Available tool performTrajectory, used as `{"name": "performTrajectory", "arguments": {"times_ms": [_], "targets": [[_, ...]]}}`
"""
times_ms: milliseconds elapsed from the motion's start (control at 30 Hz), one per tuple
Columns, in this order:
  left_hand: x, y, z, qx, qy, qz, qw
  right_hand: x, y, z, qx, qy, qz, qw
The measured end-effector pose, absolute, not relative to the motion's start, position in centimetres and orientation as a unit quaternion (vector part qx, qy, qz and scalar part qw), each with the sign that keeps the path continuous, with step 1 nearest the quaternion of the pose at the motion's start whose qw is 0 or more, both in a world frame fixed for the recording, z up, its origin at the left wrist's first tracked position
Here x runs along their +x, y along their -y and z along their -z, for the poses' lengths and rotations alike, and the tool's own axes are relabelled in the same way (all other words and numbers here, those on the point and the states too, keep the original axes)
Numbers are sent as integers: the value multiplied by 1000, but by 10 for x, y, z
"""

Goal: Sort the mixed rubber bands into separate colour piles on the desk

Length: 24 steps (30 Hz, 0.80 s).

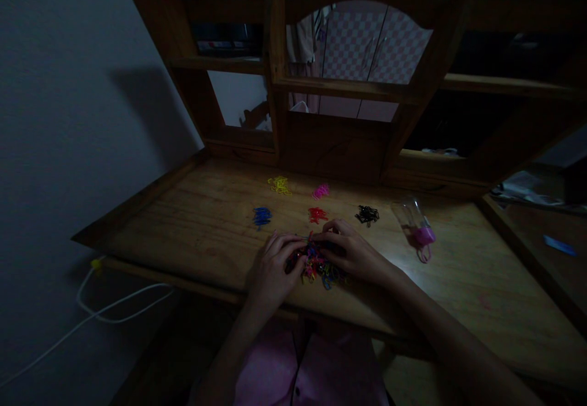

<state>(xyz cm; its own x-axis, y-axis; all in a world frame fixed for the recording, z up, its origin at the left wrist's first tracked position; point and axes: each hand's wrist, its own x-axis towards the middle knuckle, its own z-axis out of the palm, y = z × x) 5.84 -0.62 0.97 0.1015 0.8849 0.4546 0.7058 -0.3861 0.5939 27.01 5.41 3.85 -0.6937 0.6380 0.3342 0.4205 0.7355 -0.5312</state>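
A mixed heap of what look like coloured paper clips (316,266) lies near the desk's front edge. On its left side, my left hand (280,262) curls its thumb and fingers around some of the clips. My right hand (346,248) bends over the heap from the right, its fingertips pinched close to a red clip between the two hands. Single-colour piles lie beyond: blue clips (262,216), red clips (317,214), black clips (367,214), yellow clips (279,186) and pink clips (320,191). Dim light hides exactly what each fingertip grips.
A clear bottle (413,215) with a purple cap and strap lies on the wooden desk (183,222) at right. The wooden shelf unit (339,143) rises along the back. A white cable (117,319) hangs by the left edge, near the wall.
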Motion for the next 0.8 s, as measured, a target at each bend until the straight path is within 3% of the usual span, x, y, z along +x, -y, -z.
{"name": "performTrajectory", "arguments": {"times_ms": [567,800], "targets": [[58,7,-10,731,-542,-395,124,272,-61,-38,-322,814,-365,316],[59,8,-12,725,-540,-406,135,298,-70,-58,-424,725,-362,404]]}}
